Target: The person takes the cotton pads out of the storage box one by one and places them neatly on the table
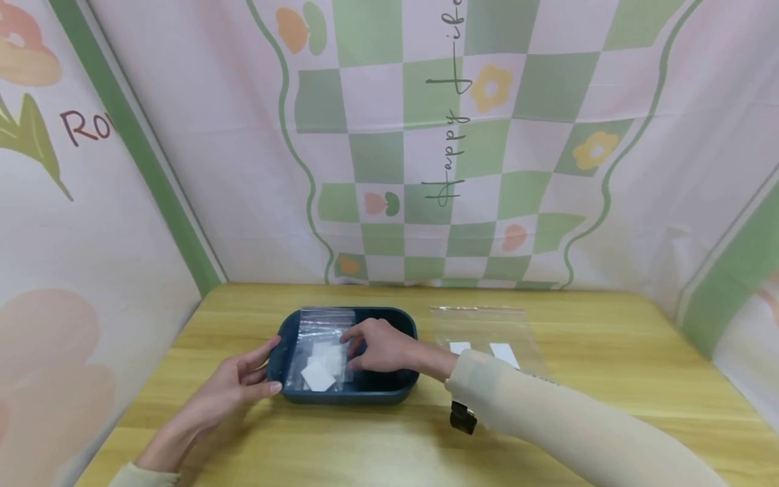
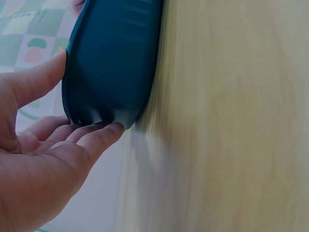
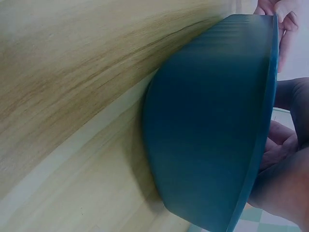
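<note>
A dark blue plastic bin [image 1: 383,398] stands on the wooden table. My left hand [image 1: 234,385] holds its left end; in the left wrist view the thumb lies at one rim and the fingers [image 2: 96,140] against the end wall. Inside the bin, at its left side, lies a clear zip bag [image 1: 325,328] with several white square pieces [image 1: 318,375] showing in it. My right hand [image 1: 383,346] reaches into the bin beside the bag's right edge, its fingers loosely bent and spread. The bin's wall [image 3: 207,116] partly hides that hand in the right wrist view.
Right of the bin, another clear zip bag [image 1: 481,325] lies flat on the table [image 1: 639,379], with white pieces [image 1: 504,353] in it, partly behind my right sleeve [image 1: 535,406]. A black object [image 1: 462,418] shows below the right wrist. A patterned cloth [image 1: 420,155] hangs behind the table.
</note>
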Tool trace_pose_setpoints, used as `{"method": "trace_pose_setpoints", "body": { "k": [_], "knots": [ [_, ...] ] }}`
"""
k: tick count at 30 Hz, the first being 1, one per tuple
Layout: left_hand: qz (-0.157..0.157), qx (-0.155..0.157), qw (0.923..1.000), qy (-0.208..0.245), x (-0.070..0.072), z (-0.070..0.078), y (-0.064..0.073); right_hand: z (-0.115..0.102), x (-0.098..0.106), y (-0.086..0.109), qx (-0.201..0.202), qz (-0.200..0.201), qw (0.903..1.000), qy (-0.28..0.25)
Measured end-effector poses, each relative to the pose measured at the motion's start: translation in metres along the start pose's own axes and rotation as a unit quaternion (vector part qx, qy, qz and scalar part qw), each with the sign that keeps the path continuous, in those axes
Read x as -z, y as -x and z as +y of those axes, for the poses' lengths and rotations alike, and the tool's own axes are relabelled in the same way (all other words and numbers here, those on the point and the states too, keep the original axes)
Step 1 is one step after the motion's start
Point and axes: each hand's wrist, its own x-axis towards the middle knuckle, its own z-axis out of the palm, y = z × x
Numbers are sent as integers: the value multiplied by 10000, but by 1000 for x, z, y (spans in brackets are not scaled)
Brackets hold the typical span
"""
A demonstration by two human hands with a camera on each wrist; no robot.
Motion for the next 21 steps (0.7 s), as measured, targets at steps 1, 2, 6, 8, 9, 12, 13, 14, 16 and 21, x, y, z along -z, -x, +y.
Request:
{"method": "trace_pose_setpoints", "body": {
  "k": [1, 2, 6, 8, 9, 12, 13, 14, 16, 21],
  "knots": [
    [17, 23, 10000, -15, 0, 0, 0, 0, 0, 1, 20, 14, 10000, 3],
    [33, 44, 10000, -32, 0, -1, 0, 0, 0, 1, 39, 25, 10000, 4],
    [79, 55, 9999, -57, 0, -2, 0, 1, 0, 2, 105, 52, 9999, -20],
    [100, 67, 9999, -61, 0, -2, 0, 2, 0, 3, 143, 72, 9999, -35],
    [104, 62, 9999, -63, 0, -2, 0, 2, 0, 3, 161, 82, 9998, -35],
    [90, 53, 9999, -40, 1, -3, 0, 3, -2, 3, 194, 103, 9998, -32],
    [84, 49, 9999, -31, 1, -3, 0, 3, -2, 2, 194, 106, 9997, -43],
    [74, 46, 10000, -20, 1, -3, 0, 4, -3, 2, 192, 117, 9997, -55],
    [58, 36, 10000, 1, 0, -3, 0, 4, -4, 1, 174, 131, 9997, -108],
    [1, -18, 10000, 7, 0, -2, 1, 4, -6, -1, 212, 187, 9992, -293]
  ]
}}
